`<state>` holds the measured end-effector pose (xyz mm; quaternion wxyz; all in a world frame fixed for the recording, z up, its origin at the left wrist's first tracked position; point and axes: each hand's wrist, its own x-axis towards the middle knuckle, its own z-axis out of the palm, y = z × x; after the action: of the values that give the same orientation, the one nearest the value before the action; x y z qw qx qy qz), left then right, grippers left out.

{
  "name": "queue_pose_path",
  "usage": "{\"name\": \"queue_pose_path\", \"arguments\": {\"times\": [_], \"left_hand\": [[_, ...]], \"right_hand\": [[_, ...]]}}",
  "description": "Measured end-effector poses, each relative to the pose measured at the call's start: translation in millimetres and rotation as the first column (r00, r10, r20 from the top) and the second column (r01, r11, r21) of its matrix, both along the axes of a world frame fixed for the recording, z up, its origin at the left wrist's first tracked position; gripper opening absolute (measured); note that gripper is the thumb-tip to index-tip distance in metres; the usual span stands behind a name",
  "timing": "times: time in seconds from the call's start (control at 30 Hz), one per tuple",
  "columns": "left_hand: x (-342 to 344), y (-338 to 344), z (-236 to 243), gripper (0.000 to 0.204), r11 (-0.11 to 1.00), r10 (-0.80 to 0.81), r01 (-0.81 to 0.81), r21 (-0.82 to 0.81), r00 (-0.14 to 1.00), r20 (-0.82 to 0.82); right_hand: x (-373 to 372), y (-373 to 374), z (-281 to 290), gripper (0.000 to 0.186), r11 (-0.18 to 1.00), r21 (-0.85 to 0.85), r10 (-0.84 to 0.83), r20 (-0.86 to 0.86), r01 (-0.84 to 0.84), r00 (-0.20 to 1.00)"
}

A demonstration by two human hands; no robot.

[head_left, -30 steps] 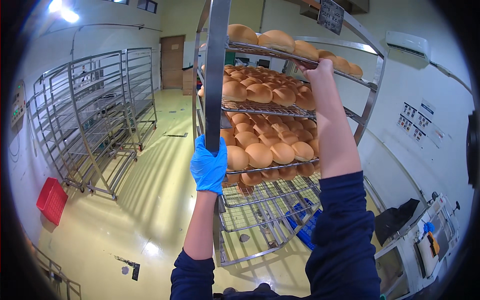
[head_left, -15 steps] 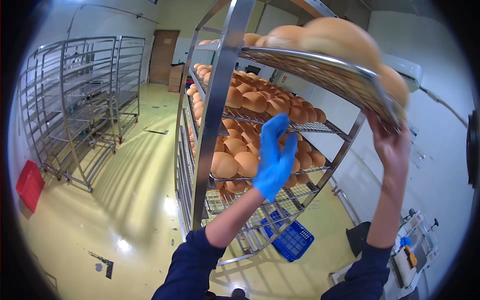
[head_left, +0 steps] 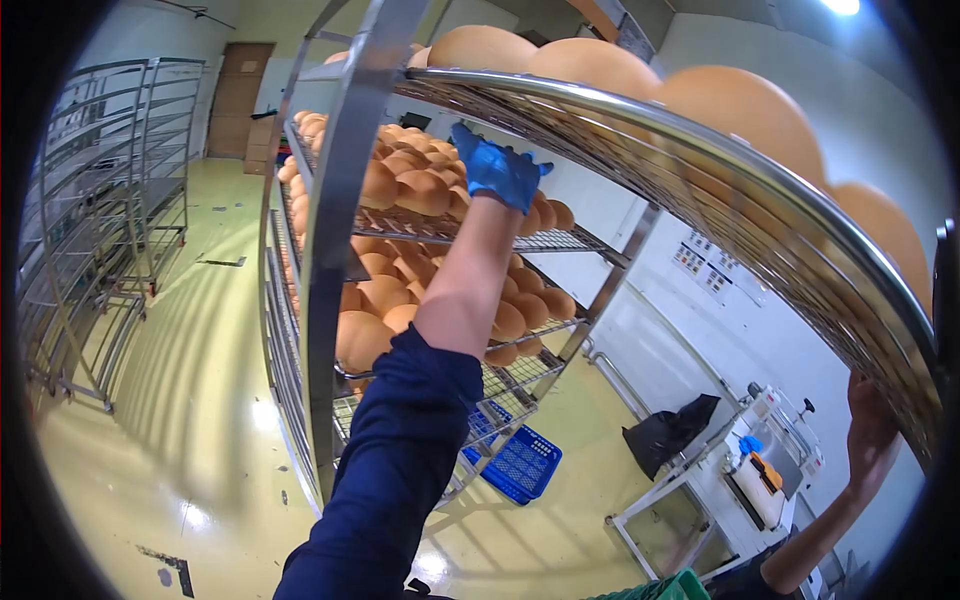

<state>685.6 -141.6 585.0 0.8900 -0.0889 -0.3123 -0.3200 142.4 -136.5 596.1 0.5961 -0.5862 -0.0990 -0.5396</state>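
Observation:
My right hand, bare, grips the right end of a wire tray from below; its fingertips are partly hidden. Large round golden-brown buns sit on that tray, which sticks out of a tall metal rack toward me and to the right. In a blue glove, my left hand is raised beneath the tray with its fingers spread. It is in front of the buns on the shelf below and holds nothing.
Lower rack levels carry more buns. A blue plastic basket stands on the floor by the rack's foot. At right are a white machine table and a black bag. More metal racks stand at left; a green crate edge shows below.
The bun-laden tray has come farther out of the rack, toward me and right, with my right hand at its end. My left hand has risen closer to its underside. The view has shifted right.

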Motion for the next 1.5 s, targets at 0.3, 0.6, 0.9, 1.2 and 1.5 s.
{"name": "queue_pose_path", "arguments": {"times": [0.3,0.6,0.9,1.2,1.5], "left_hand": [[-43.2,-21.4,26.8,0.08,0.962,-0.014,0.028,-0.272,0.998,0.053],[-178.7,-10.7,27.6,0.078,0.965,-0.078,0.1,-0.242,0.992,0.096],[-327.9,0.6,11.1,0.076,0.972,-0.149,0.168,-0.161,0.981,0.124],[-440.5,19.7,-78.1,0.074,0.983,-0.182,0.179,0.044,0.979,0.094],[-526.5,40.3,-209.9,0.072,0.901,-0.32,0.272,0.337,0.942,0.096]], "right_hand": [[-122.3,30.3,-16.1,0.04,0.961,-0.002,-0.274,0.091,0.276,0.957],[-208.5,44.1,-32.3,0.04,0.943,0.038,-0.334,0.088,0.332,0.939],[-316.9,64.3,-80.7,0.039,0.9,0.151,-0.421,0.056,0.41,0.905],[-381.2,83.4,-166.1,0.039,0.776,0.386,-0.509,-0.083,0.499,0.857],[-423.5,132.4,-245.9,0.038,0.594,0.553,-0.62,-0.149,0.584,0.771]]}}
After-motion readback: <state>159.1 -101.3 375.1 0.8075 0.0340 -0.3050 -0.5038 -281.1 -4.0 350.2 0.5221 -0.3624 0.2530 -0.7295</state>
